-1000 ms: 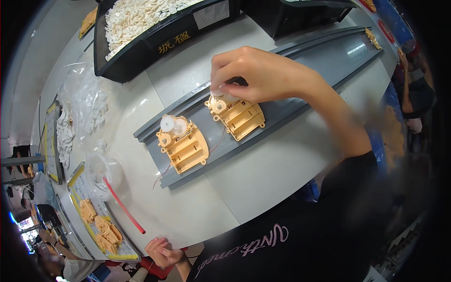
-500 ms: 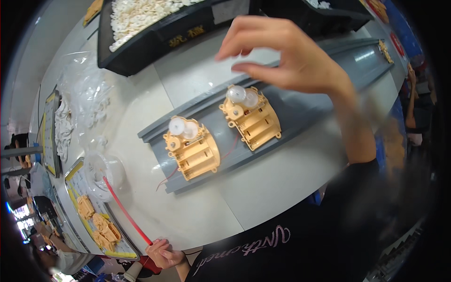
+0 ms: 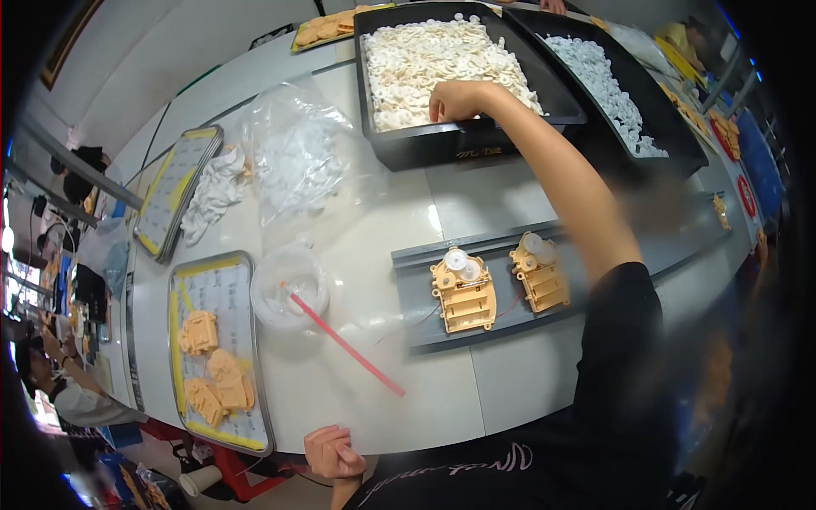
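My right hand [image 3: 459, 100] reaches into a black bin [image 3: 395, 153] of small white plastic gears [image 3: 425, 59]. Its fingers are bent downward and closed among the gears; the fingertips are hidden, so I cannot tell what they hold. By the table's near edge, my left hand [image 3: 334, 451] is loosely curled with nothing visible in it. A red stick [image 3: 348, 347] leans out of a clear round tub [image 3: 289, 316], its free end apart from my left hand. Two yellow-orange plastic housings [image 3: 466, 306], [image 3: 544, 285], each with translucent white gears on top, lie on a grey channel rail [image 3: 421, 331].
A metal tray [image 3: 265, 408] at left holds orange housings. Behind the tub lie a clear plastic bag [image 3: 297, 153] with white pieces, a white cloth [image 3: 212, 191] and stacked trays [image 3: 174, 191]. Another black bin [image 3: 680, 166] holds pale bluish parts. Other people sit around the tables.
My right hand has moved from above the rail into the bin of white gears. My left hand, earlier at the red stick's end, is now apart from it. The view has shifted left and back.
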The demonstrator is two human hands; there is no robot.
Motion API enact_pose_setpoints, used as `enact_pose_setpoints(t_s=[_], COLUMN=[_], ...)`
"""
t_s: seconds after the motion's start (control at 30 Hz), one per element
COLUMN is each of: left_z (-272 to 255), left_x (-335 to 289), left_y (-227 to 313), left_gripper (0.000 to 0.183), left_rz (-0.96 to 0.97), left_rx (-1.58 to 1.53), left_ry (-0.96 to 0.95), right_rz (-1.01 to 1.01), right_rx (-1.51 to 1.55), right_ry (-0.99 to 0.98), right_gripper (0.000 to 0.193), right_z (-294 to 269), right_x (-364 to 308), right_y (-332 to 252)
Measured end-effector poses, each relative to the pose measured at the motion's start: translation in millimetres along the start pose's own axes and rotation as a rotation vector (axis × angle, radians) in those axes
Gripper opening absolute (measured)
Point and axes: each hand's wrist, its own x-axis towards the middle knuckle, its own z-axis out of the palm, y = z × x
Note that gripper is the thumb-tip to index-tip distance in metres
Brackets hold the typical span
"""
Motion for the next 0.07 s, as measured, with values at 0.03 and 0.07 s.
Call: enact_pose_setpoints(t_s=[0.03,0.07], left_z=[-2,-4], left_x=[-1,1], left_y=[-2,-1], left_gripper=[0.014,0.014], left_rz=[-0.002,-0.003], left_rx=[-0.014,-0.003], left_ry=[-0.013,-0.006], right_rz=[-0.018,-0.036], right_rx=[-0.014,-0.028], right_ry=[0.031,0.061], right_gripper=[0.033,0.033], right_z=[-1,-9], right_x=[-1,-16], right_y=[-7,-28])
